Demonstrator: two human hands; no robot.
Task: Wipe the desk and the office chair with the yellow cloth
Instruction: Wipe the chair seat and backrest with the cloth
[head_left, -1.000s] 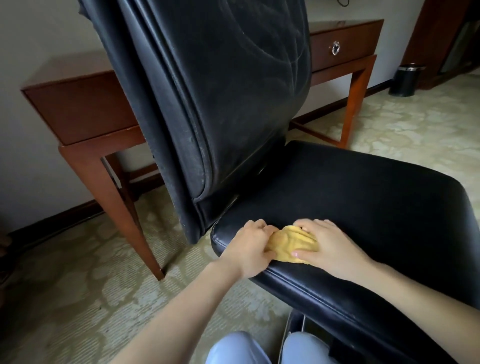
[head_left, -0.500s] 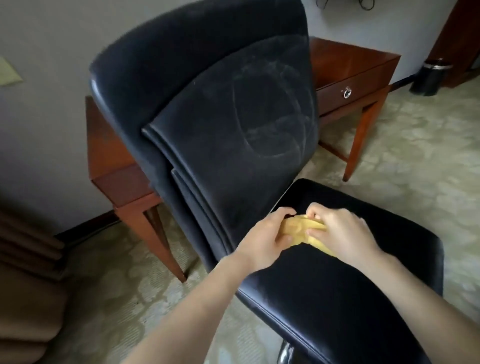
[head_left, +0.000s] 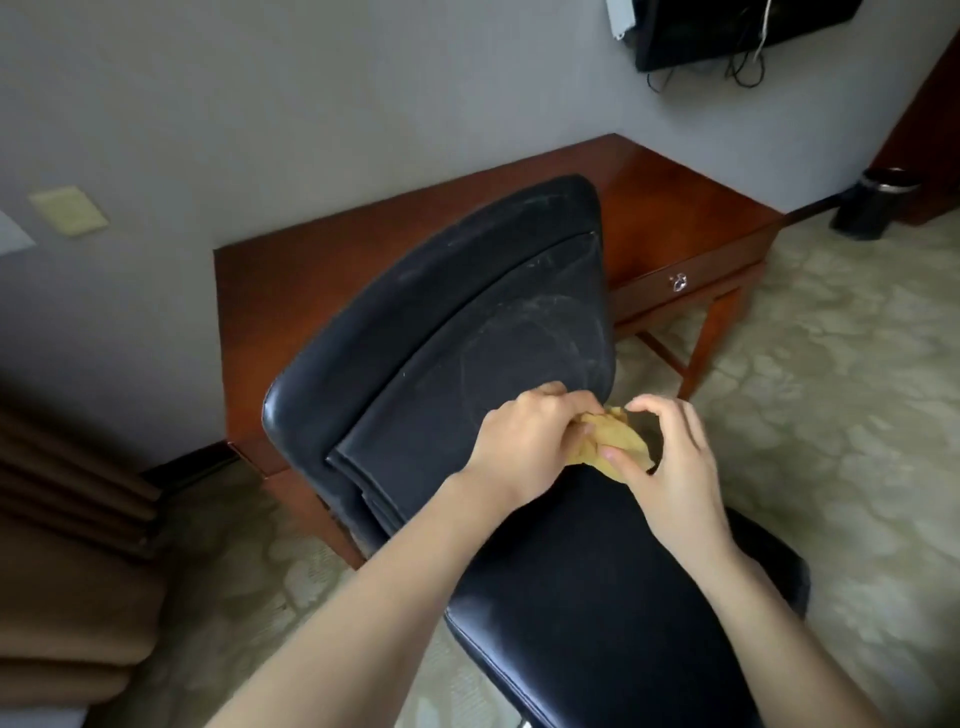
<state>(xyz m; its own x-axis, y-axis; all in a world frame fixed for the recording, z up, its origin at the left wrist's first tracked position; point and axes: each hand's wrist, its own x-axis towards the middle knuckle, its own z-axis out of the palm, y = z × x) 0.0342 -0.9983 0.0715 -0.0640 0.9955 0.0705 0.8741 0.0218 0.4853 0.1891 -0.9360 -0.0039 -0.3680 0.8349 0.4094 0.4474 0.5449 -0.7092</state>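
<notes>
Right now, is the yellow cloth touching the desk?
Apart. The head view shows the yellow cloth held by the left hand and right hand over the office chair, whose backrest stands between it and the desk.

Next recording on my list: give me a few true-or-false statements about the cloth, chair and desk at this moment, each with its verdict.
1. The yellow cloth is bunched up between the left hand and the right hand. True.
2. A dark bin stands on the floor to the right of the desk. True.
3. The cloth is lying on the desk top. False: it is held over the office chair, where the backrest meets the seat.
4. The backrest shows pale smear marks. True.
5. The desk's drawer is pulled open. False: it is closed, and its ring pull shows on the front.
</notes>
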